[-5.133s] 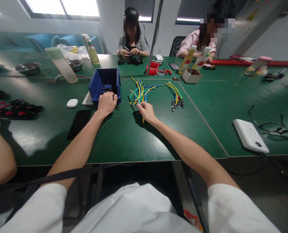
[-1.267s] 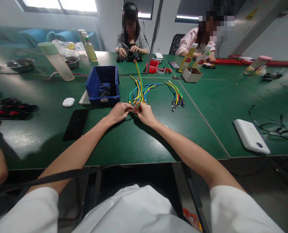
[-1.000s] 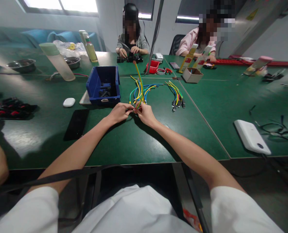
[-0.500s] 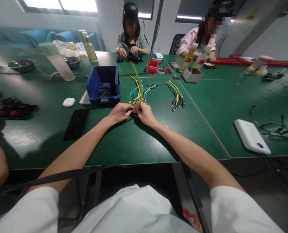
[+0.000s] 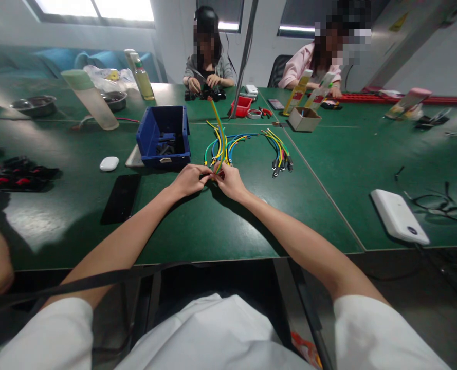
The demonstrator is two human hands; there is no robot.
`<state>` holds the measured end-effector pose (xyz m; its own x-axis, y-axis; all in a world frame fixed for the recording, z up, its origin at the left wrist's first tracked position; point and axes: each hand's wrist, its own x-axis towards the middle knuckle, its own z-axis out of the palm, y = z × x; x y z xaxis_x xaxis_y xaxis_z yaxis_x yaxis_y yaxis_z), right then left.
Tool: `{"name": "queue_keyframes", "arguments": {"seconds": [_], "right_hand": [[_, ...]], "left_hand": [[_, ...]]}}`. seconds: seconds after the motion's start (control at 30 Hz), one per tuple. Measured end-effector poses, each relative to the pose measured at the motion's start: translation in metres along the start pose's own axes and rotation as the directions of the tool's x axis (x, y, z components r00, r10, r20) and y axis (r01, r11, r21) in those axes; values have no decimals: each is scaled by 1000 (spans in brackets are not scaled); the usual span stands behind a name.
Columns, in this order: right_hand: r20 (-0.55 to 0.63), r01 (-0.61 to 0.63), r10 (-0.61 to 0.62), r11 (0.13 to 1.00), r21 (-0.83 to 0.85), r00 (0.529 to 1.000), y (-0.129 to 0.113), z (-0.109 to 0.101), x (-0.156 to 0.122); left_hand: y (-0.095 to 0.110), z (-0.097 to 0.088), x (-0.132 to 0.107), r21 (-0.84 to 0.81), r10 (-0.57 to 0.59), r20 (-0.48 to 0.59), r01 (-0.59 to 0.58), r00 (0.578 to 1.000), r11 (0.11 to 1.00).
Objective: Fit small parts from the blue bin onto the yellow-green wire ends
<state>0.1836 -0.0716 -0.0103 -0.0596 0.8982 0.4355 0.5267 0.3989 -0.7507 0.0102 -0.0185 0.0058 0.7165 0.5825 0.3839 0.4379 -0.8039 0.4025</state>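
1. Your right hand (image 5: 228, 180) pinches the yellow-green wire (image 5: 220, 122) near its lower end, to the right of the blue bin (image 5: 153, 160) and nearer you than its front wall.
2. Your left hand (image 5: 192, 179) is drawn in narrow by the bin's near right corner, fingertips meeting the right's; whether they grip anything can't be told.
3. The wire should handle as light and springy; its smooth covering may slip slightly, so hold it low, near the end.
4. It looks slim and gently bowed, yellow streaked with green, its upper tip coppery; your fingers hide its lower end.
5. Right of the bin, a wire pile (image 5: 231, 150) lies on the surface (image 5: 251, 231); farther right sits a black-ended bundle (image 5: 281, 151).
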Motion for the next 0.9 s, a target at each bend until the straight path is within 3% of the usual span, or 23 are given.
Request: {"name": "queue_keyframes", "arguments": {"seconds": [0.9], "right_hand": [[-1, 18, -18, 999, -31, 1000, 0, 0, -1]], "left_hand": [[-7, 7, -1, 47, 29, -20, -28, 999, 999]]}}
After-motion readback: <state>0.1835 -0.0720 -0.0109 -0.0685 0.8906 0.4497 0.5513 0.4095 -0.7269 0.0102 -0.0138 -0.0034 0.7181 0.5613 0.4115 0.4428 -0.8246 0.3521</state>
